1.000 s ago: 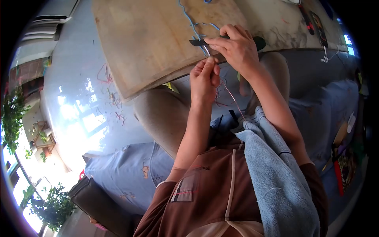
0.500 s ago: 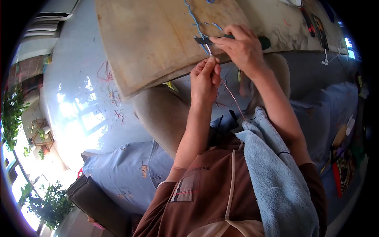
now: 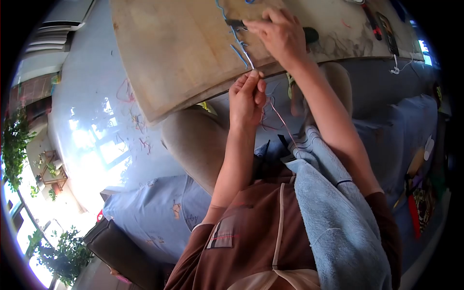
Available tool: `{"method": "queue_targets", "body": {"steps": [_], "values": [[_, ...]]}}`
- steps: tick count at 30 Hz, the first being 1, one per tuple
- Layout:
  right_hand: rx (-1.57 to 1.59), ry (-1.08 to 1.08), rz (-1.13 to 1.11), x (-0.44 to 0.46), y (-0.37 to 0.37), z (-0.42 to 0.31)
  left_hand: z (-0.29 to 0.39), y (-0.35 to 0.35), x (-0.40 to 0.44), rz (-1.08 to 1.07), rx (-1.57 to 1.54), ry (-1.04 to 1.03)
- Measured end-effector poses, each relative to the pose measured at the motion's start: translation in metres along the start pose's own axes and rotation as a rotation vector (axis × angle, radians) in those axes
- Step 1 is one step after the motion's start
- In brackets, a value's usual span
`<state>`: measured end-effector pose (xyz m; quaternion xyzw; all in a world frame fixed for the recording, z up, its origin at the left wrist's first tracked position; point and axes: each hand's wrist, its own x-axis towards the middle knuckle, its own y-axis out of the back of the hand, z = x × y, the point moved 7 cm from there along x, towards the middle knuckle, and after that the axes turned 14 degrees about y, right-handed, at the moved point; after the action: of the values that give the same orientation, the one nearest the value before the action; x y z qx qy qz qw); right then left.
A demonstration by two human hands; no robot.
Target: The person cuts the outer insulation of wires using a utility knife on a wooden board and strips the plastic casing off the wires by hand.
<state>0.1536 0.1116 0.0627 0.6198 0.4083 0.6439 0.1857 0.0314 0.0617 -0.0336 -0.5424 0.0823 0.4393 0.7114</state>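
Observation:
My left hand (image 3: pixel 247 94) is closed, pinching a wire at the front edge of the board. From its fingers a pale, stripped length of wire (image 3: pixel 249 59) reaches up to the blue-covered part (image 3: pixel 234 35), which has ragged bits of covering on it. A loose blue strip (image 3: pixel 238 55) lies beside it. Below the hand, a copper-coloured strand (image 3: pixel 283 121) hangs toward my lap. My right hand (image 3: pixel 280 36) is closed on a knife, its dark blade (image 3: pixel 235 22) across the blue wire. The dark green handle end (image 3: pixel 311 35) shows past the hand.
The wooden board (image 3: pixel 169 53) spans the space above my knees. Red-and-black pliers (image 3: pixel 373 24) and a dark phone-like device (image 3: pixel 388 35) with a white cord lie at right. Wire scraps (image 3: pixel 140 123) litter the floor. A blue towel (image 3: pixel 328 212) hangs over my front.
My right hand and the knife have moved away from my left hand, farther up the blue wire. The left hand still pinches the wire. The view has shifted slightly.

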Motion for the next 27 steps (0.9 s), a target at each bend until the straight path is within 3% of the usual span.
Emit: {"method": "queue_targets", "body": {"steps": [3,6,7,14,27], "values": [[0.152,-0.061,-0.014,0.026,0.012,0.007,0.002,-0.001,-0.001,-0.004,-0.027,-0.001],[0.212,-0.214,-0.228,0.018,0.003,0.011,0.002,0.001,0.001,0.009,-0.01,-0.008],[0.172,-0.105,-0.137,0.011,0.006,0.011,0.002,0.0,0.001,0.004,-0.01,-0.005],[0.12,0.089,-0.225,-0.025,0.031,-0.02,0.001,-0.001,-0.001,0.004,-0.02,-0.005],[0.184,0.09,-0.258,-0.02,0.02,-0.018,0.001,-0.001,-0.001,-0.007,0.007,-0.016]]}}
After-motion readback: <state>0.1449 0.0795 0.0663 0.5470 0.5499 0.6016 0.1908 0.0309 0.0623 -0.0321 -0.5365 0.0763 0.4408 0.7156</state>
